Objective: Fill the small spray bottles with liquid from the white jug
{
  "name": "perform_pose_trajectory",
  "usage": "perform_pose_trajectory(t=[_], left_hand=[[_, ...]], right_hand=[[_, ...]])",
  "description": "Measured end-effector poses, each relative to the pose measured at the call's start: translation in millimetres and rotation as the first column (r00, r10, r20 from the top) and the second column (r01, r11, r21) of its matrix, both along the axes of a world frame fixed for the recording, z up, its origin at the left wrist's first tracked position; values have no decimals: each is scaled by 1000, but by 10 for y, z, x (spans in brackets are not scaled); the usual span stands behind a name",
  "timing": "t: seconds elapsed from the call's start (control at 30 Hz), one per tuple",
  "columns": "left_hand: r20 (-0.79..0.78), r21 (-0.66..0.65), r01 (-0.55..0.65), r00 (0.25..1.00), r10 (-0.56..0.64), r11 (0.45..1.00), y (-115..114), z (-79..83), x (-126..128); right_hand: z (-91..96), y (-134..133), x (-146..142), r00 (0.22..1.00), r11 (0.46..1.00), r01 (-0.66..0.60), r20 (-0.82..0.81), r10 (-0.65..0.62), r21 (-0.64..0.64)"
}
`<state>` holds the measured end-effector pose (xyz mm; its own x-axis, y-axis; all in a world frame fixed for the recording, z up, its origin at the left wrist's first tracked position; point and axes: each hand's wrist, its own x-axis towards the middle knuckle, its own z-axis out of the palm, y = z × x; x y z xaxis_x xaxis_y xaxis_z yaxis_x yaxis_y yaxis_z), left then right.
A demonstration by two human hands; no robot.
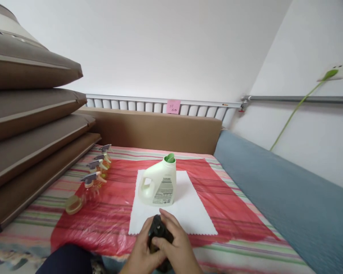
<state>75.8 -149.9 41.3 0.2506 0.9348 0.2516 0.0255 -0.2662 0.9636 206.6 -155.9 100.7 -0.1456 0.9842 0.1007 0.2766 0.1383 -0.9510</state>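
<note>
At the front edge of the white cloth, a small black object (157, 230) is held between my two hands; its kind I cannot make out. My left hand (144, 243) wraps its left side, and my right hand (177, 242) wraps its right side with the thumb across it. Just beyond stands a white jug (159, 184) of the detergent sort, upright, with a side handle, a printed label and a green pour spout at its mouth. Neither hand touches the jug. Beneath it lies the white cloth (193, 207) with a scalloped edge.
Several spray bottles (90, 194) line the left side, with a pale round lid-like disc (73, 204) beside the nearest. A red plastic sheet (114, 224) covers part of the striped cloth (257, 249). Stacked brown cushions (34, 102) rise at left; a blue-grey padded panel (271, 186) borders the right.
</note>
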Motion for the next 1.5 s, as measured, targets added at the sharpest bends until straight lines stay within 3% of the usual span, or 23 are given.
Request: perform_pose_trajectory(t=[0.1, 0.17, 0.27, 0.33, 0.4, 0.47, 0.5, 0.53, 0.67, 0.73, 0.87, 0.93, 1.1, 1.27, 1.4, 1.5], left_hand=[[64, -31, -82, 994, 84, 996, -12, 46, -48], [139, -128, -167, 973, 185, 978, -20, 109, -64], [254, -300, -254, 908, 334, 919, -34, 238, -66], [309, -352, -252, 878, 366, 901, -39, 333, -67], [334, -369, -204, 881, 334, 907, -38, 421, -77], [313, -363, -141, 912, 263, 921, -32, 503, -104], [294, -342, -114, 930, 222, 933, -27, 546, -124], [277, -310, -87, 945, 177, 947, -21, 593, -147], [243, -168, 55, 970, -13, 984, -6, 795, -213], [249, -119, 73, 968, -42, 990, -4, 863, -195], [259, -147, -137, 950, 171, 980, 2, 881, -88], [262, -191, -198, 934, 244, 961, 10, 866, -54], [306, -218, -41, 946, 108, 975, 80, 829, -83], [286, -199, -205, 923, 257, 958, 156, 781, -102], [322, -179, -31, 943, 88, 983, 158, 795, -112], [291, -217, -88, 945, 151, 972, 183, 790, -120]], right_hand=[[-17, -5, -15, 993, 998, -56, -99, 59, 35], [-51, 7, -5, 968, 995, -94, -228, 99, 34], [-167, 37, 18, 867, 993, 10, -493, -67, -118], [-289, 42, 30, 746, 960, -36, -646, -159, -278], [-419, 21, 40, 613, 864, -328, -782, -112, -381], [-523, -18, 50, 445, 699, -615, -892, -75, -365], [-555, -38, 55, 375, 639, -691, -923, -83, -339], [-570, -57, 59, 322, 616, -722, -941, -102, -314], [-504, -109, 48, 234, 666, -681, -952, -196, -304], [-458, -129, 17, 212, 718, -622, -950, -228, -311], [-446, -164, -48, 178, 839, -436, -945, -273, -325], [-452, -172, -51, 164, 866, -371, -942, -294, -335], [-386, -184, -5, 160, 865, -366, -939, -305, -343], [-365, -195, -3, 155, 865, -353, -934, -320, -355], [-393, -197, 13, 159, 861, -366, -935, -316, -353], [-394, -201, 23, 164, 864, -366, -938, -307, -347]])
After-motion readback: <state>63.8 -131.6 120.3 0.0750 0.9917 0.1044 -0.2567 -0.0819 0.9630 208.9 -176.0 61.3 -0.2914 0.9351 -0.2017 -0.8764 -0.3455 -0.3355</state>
